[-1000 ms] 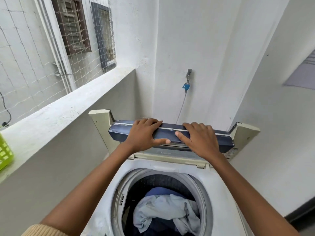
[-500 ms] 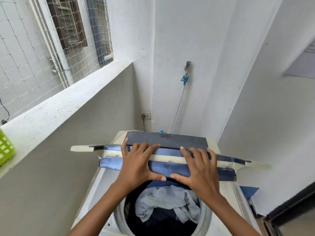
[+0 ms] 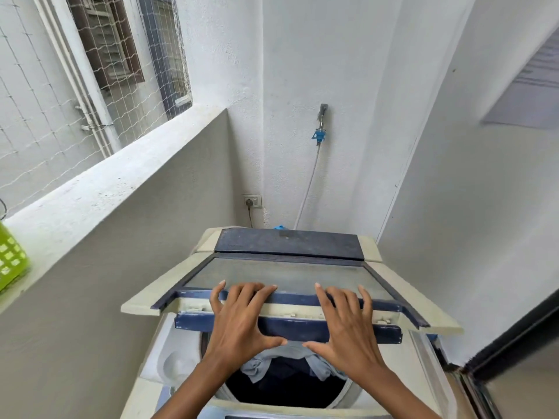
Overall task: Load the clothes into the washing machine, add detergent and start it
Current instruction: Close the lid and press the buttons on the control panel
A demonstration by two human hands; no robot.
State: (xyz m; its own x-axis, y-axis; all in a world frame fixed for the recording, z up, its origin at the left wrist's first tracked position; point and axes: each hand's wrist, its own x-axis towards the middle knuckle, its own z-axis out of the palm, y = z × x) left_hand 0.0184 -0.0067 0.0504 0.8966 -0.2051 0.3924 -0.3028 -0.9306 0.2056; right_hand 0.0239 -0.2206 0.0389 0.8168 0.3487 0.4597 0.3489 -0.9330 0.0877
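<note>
1. Narrowly walled in white, a balcony corner holds one washer [image 3: 169, 361], with a grey ledge [image 3: 106, 189] and netting [image 3: 45, 116] on the left.
2. One tap [image 3: 322, 122], one hose [image 3: 308, 189] and one socket [image 3: 252, 201] are on the back wall. One green basket [image 3: 12, 261] rests on the ledge.
3. Left hand [image 3: 239, 322] and right hand [image 3: 348, 328] press flat, fingers spread, on the folding lid [image 3: 287, 276], which partly covers the drum.
4. Clothes [image 3: 257, 368] lie in the drum, under the hands.

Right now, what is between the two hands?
Only the folding lid: its blue panel runs from left hand to right hand, grey clothes showing just below. Head view.
</note>
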